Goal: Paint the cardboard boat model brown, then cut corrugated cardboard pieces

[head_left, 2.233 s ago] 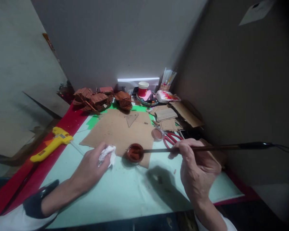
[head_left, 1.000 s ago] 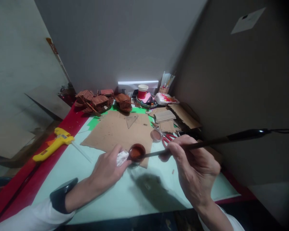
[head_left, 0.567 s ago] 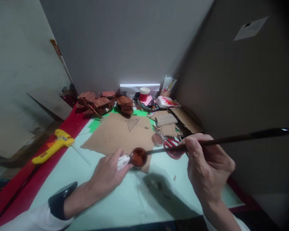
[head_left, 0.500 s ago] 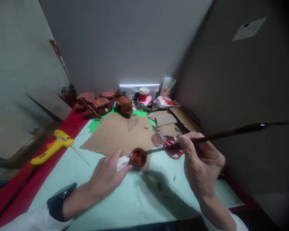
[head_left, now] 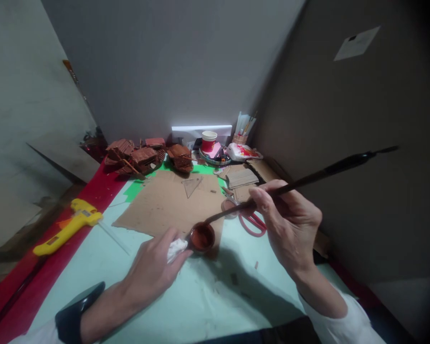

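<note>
The right hand [head_left: 294,229] pinches a dark-handled paintbrush [head_left: 329,171] between thumb and fingers. The handle slants up to the right, and its lower end meets the rim of a small jar [head_left: 202,251] at the far side; the bristles cannot be made out clearly. The jar, with reddish-brown paint [head_left: 202,239] inside, is just in front of the left hand's fingertips, near the front edge of a flat cardboard sheet [head_left: 165,200]; whether it is lifted or rests there, I cannot tell. The left hand [head_left: 146,272] has its thumb and fingers closed around a crumpled white tissue [head_left: 177,250], right at the jar's side, so this grip seems to serve as a brace as well.

To work the brush well here, let the left grip steady the jar without tipping it, and leave the rim free for the bristles. A light pinch on the handle should allow small turns of the wrist; drawing the bristles along the inner rim would shed excess paint. Too hard a push on the rim could tilt so small a jar. The tissue is best left outside the opening, ready for drips.

Mind the red-handled scissors [head_left: 255,235] and the round lid [head_left: 228,206], both beneath or near the brush. The yellow glue gun [head_left: 68,229] lies well apart, at the left of the tabletop [head_left: 215,301]
</note>
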A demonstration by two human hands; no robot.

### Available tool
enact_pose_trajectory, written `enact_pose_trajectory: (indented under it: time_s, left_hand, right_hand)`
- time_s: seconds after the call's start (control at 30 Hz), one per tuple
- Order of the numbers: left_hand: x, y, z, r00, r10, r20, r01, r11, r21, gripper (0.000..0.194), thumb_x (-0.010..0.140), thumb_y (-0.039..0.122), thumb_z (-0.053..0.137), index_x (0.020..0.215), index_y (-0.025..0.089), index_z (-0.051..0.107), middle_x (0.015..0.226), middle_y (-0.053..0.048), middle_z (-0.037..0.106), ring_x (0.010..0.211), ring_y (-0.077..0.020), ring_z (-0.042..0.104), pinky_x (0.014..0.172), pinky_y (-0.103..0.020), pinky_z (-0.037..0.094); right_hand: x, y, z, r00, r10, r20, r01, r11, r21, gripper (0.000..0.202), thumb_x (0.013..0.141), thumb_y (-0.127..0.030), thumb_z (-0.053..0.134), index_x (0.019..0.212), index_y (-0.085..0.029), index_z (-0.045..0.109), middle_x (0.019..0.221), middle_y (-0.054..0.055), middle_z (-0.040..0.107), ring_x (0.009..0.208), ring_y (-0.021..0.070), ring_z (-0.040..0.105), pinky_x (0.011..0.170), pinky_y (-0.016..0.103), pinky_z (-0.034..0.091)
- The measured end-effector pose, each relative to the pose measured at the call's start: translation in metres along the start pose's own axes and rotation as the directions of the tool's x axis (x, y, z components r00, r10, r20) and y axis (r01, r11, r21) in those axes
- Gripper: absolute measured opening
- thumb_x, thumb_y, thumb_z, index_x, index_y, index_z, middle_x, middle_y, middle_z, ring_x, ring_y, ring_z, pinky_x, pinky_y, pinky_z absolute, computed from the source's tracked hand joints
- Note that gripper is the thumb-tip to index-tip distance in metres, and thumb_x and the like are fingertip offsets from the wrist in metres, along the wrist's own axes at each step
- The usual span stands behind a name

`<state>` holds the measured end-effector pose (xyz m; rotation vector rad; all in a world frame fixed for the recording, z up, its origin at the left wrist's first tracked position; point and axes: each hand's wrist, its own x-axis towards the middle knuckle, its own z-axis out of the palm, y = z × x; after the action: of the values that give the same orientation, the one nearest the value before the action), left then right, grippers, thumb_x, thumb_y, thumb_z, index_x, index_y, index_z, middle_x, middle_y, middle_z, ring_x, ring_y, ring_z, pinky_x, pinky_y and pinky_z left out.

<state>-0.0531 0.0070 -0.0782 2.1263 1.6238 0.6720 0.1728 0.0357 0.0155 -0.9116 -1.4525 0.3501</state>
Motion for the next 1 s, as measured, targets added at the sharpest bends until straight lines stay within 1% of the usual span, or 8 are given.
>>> enact_pose_trajectory:
  time_s: [0.23,0.37,0.47,0.6,0.7,0.77,0.87,1.0]
  left_hand:
    - [-0.001,-0.003,0.000,0.999,0.037,-0.035,-0.037,0.999,-0.014,0.016,0.090,0.039,0.053,0.089,0.024,0.048,0.078,-0.002,0.068,0.069,-0.0247,0.065,0.062,-0.033,0.044]
    - [-0.003,-0.005,0.000,1.000,0.006,-0.018,-0.006,1.000,-0.004,0.016,0.090,0.039,0.052,0.087,0.024,0.047,0.076,-0.002,0.068,0.069,-0.0257,0.065,0.063,-0.034,0.044]
    - [-0.004,-0.006,0.000,1.000,-0.001,-0.002,0.001,1.000,-0.008,0.017,0.091,0.041,0.052,0.088,0.025,0.047,0.078,-0.002,0.068,0.071,-0.0258,0.064,0.065,-0.034,0.044]
    - [-0.003,-0.006,-0.001,1.000,0.002,0.019,-0.001,1.000,-0.016,0.018,0.092,0.042,0.051,0.089,0.025,0.048,0.078,-0.001,0.068,0.070,-0.0247,0.063,0.064,-0.033,0.043]
    - [-0.002,-0.006,-0.001,1.000,0.003,0.017,-0.003,1.000,-0.014,0.017,0.091,0.041,0.051,0.087,0.025,0.048,0.076,-0.001,0.067,0.069,-0.0239,0.063,0.063,-0.033,0.042]
    - [-0.002,-0.005,-0.001,1.000,0.010,0.009,-0.010,1.000,-0.014,0.017,0.091,0.041,0.052,0.086,0.024,0.048,0.076,0.000,0.066,0.067,-0.0232,0.062,0.062,-0.032,0.042]
    - [-0.002,-0.005,-0.001,1.000,0.024,-0.001,-0.024,1.000,-0.010,0.017,0.091,0.040,0.051,0.085,0.024,0.048,0.074,0.000,0.066,0.065,-0.0221,0.062,0.061,-0.031,0.041]
    - [-0.003,-0.004,-0.002,1.000,0.024,0.000,-0.024,1.000,-0.003,0.017,0.092,0.039,0.051,0.086,0.024,0.048,0.075,0.000,0.066,0.067,-0.0222,0.063,0.062,-0.031,0.042]
  right_hand:
    - [0.008,-0.008,-0.012,0.997,-0.069,-0.041,0.068,0.997,-0.026,0.012,0.088,-0.021,0.072,0.077,-0.024,0.068,0.060,-0.002,0.064,0.049,0.0120,0.064,0.044,0.022,0.049]
    - [0.002,-0.013,-0.018,0.996,-0.023,-0.091,0.023,1.000,0.006,0.011,0.090,-0.021,0.070,0.079,-0.024,0.068,0.064,-0.001,0.065,0.049,0.0121,0.062,0.043,0.023,0.049]
    - [-0.002,-0.011,-0.016,1.000,-0.008,-0.023,0.010,0.998,0.060,0.013,0.091,-0.021,0.068,0.078,-0.023,0.067,0.067,-0.001,0.065,0.051,0.0118,0.062,0.045,0.023,0.051]
    - [-0.007,-0.001,-0.013,0.991,0.008,0.137,-0.016,0.998,0.057,0.012,0.091,-0.021,0.068,0.079,-0.021,0.066,0.067,-0.002,0.062,0.052,0.0102,0.061,0.046,0.021,0.050]
    - [-0.008,0.001,-0.018,0.975,0.032,0.221,-0.042,0.998,0.041,0.011,0.091,-0.021,0.067,0.081,-0.020,0.065,0.070,-0.002,0.061,0.052,0.0093,0.060,0.047,0.022,0.049]
    - [-0.008,-0.001,-0.023,0.964,0.008,0.264,-0.013,1.000,0.015,0.009,0.092,-0.018,0.066,0.082,-0.019,0.065,0.070,-0.002,0.061,0.053,0.0092,0.061,0.049,0.022,0.050]
    - [-0.006,-0.007,-0.031,0.954,-0.041,0.298,0.051,0.998,-0.025,0.008,0.091,-0.014,0.065,0.085,-0.019,0.066,0.073,-0.001,0.065,0.056,0.0099,0.064,0.053,0.023,0.052]
    - [-0.003,-0.017,-0.039,0.953,-0.086,0.291,0.114,0.990,-0.081,0.010,0.090,-0.011,0.065,0.086,-0.019,0.067,0.076,0.000,0.068,0.056,0.0101,0.064,0.051,0.023,0.051]
